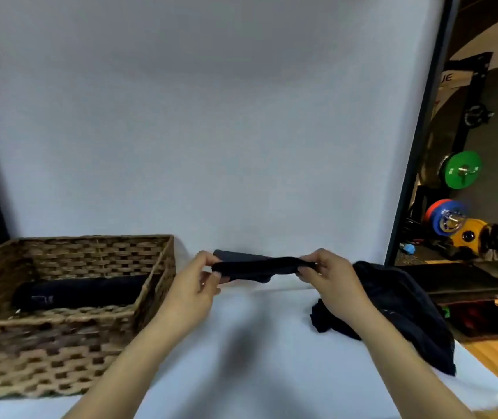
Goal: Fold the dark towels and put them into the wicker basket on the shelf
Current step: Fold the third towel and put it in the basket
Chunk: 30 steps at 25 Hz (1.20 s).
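One wicker basket (pixel 60 316) is sitting there — one dark towel (pixel 81 290) lying inside, one folded towel (pixel 260 267) being held, one heap (pixel 399 309) waiting — two hands showing.

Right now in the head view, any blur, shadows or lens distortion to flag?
Head view: wide-angle bowing bends the dark frame post at right; soft focus overall, with the wicker basket weave smeared near the front; the folded towel held by both hands reads as detail-less black; blurry arm shadows fall on the white surface.
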{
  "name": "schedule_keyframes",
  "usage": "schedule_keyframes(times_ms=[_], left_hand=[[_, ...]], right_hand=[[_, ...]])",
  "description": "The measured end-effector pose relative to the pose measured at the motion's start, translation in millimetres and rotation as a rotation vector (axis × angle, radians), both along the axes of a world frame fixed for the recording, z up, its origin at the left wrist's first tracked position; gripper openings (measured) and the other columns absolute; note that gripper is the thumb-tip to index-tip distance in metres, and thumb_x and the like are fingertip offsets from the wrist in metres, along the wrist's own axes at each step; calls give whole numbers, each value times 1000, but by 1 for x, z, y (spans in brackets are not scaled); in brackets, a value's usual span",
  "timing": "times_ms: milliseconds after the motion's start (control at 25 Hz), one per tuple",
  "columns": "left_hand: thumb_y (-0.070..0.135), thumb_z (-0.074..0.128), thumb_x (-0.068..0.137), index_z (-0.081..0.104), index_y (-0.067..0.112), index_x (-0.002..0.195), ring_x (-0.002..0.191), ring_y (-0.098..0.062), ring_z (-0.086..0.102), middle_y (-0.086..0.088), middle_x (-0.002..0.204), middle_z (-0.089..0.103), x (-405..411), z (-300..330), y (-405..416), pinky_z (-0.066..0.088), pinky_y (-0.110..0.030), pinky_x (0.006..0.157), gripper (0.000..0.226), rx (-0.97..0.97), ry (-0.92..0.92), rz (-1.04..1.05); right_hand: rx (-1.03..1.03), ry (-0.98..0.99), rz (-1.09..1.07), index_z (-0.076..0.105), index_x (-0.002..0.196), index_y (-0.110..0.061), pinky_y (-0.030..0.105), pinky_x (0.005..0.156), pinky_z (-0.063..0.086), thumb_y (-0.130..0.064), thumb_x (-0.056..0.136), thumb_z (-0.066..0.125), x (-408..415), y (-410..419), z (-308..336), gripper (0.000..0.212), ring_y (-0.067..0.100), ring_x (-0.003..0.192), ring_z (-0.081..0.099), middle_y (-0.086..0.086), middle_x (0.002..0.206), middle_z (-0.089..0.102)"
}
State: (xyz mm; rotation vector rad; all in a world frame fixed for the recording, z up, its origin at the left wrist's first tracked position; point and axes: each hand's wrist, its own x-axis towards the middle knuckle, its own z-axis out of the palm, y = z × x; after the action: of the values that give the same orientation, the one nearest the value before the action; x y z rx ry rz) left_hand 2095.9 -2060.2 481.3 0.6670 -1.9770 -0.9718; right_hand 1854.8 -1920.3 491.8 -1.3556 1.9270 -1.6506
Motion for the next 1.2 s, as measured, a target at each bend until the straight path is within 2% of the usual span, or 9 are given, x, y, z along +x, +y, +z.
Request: schedule_keyframes(times_ms=[160, 320, 440, 600, 680, 800, 920, 1040, 1200], left_hand=[[9, 54, 99, 56, 41, 105, 101, -7, 63, 22, 112, 62, 64, -144, 36, 53, -31, 86, 32, -148, -378, -75], [15, 62, 90, 58, 29, 106, 104, -6, 57, 19, 122, 57, 92, -169, 70, 45, -22, 89, 21, -361, -471, -83], [35, 62, 87, 60, 27, 115, 127, -7, 47, 15, 132, 53, 101, -171, 88, 43, -32, 103, 30, -405, -488, -26], [58, 58, 90, 42, 20, 149, 152, -12, 22, 9, 159, 34, 67, -172, 111, 18, -37, 125, 72, -574, -587, -21], [57, 62, 87, 35, 13, 155, 153, -16, 23, 1, 163, 31, 40, -175, 114, 22, -40, 125, 85, -535, -657, 26], [47, 74, 86, 49, 12, 148, 145, -19, 39, -4, 154, 48, 35, -183, 104, 38, -43, 117, 75, -592, -733, 38], [29, 73, 89, 65, 15, 133, 136, -14, 52, 2, 143, 59, 69, -194, 91, 50, -38, 107, 47, -595, -500, 72], [32, 62, 97, 73, 15, 118, 124, -8, 60, 5, 130, 67, 80, -199, 91, 55, -34, 98, 30, -446, -321, 197], [39, 46, 100, 69, 16, 103, 103, -13, 54, 9, 109, 64, 62, -193, 100, 52, -38, 83, 32, -332, -331, 329]], right_hand=[[340, 173, 69, 67, 102, -39, 31, 90, 56, -12, 96, 64, 43, 62, -144, 28, 2, 97, 66, -20, 112, 66], [271, 442, 108, 62, 126, -26, 24, 96, 52, -7, 95, 62, 67, 102, -194, 37, 0, 123, 53, -38, 131, 43], [283, 671, 57, 64, 124, -22, 32, 94, 54, -32, 97, 57, 77, 118, -189, 29, 3, 130, 43, -25, 139, 50], [240, 936, 80, 55, 138, -20, 33, 112, 35, -46, 96, 48, 105, 97, -172, 50, 16, 140, 40, -5, 152, 46], [283, 940, 139, 45, 149, -16, 34, 116, 30, -48, 94, 53, 115, 73, -176, 64, 18, 148, 31, -2, 159, 38], [295, 1043, 169, 51, 145, -13, 43, 111, 44, -35, 88, 72, 98, 61, -195, 65, 23, 141, 45, 2, 152, 49], [187, 1034, 110, 64, 132, -12, 41, 97, 54, -24, 79, 84, 64, 82, -206, 58, 23, 124, 57, 2, 134, 64], [134, 960, 38, 69, 124, -11, 43, 80, 58, -22, 82, 80, 47, 90, -209, 45, 22, 104, 57, 1, 120, 68], [178, 771, 68, 71, 110, -15, 32, 79, 49, -29, 96, 61, 50, 84, -194, 22, 14, 92, 47, -7, 102, 59]])
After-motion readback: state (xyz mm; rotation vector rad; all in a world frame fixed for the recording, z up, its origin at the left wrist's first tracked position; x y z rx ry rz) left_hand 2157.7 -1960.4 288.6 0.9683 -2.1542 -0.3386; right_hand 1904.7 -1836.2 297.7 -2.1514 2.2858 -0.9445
